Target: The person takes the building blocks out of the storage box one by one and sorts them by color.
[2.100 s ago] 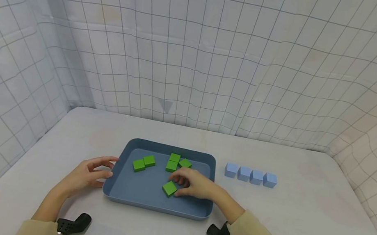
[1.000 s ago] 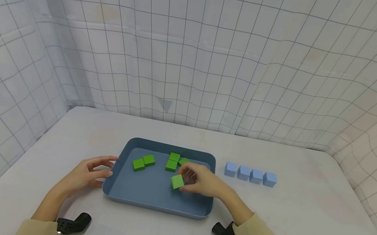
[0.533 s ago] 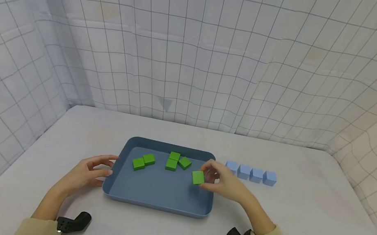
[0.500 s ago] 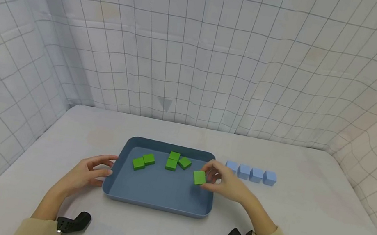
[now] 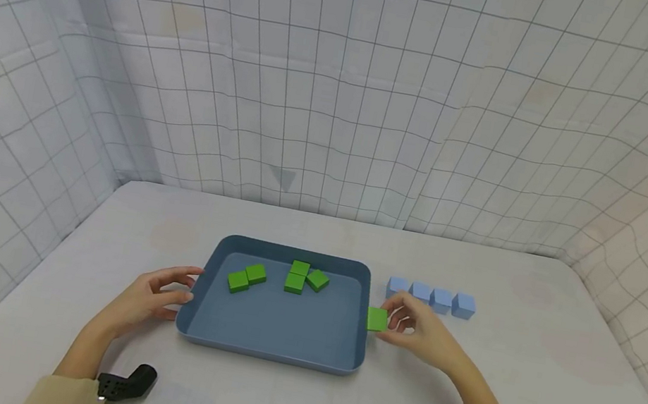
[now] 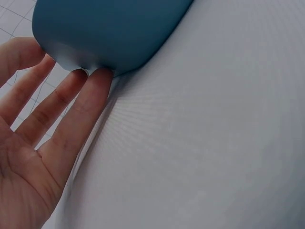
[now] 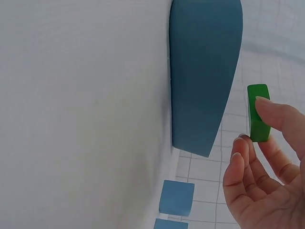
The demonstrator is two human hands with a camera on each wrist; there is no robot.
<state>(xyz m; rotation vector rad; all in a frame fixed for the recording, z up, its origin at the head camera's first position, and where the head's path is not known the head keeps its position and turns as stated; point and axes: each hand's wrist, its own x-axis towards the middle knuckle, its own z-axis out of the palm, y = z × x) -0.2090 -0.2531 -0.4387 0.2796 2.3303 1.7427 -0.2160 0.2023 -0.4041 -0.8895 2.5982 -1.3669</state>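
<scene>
Tan cloth sleeves point(image 5: 69, 397) come nearest me. The left hand point(image 5: 147, 297), fingers loosely spread, touches the left wall of a smooth blue tray point(image 5: 275, 337); the right hand point(image 5: 421, 329) pinches a squat green block point(image 5: 377, 319), raised at its right edge. Getting that one out looks nearly done; five matte green blocks point(image 5: 294, 284) are left inside, nearer the far edge. Off the far right corner, four pale-blue cubes point(image 5: 441, 302) line up before gridded sheeting point(image 5: 337, 125).
</scene>
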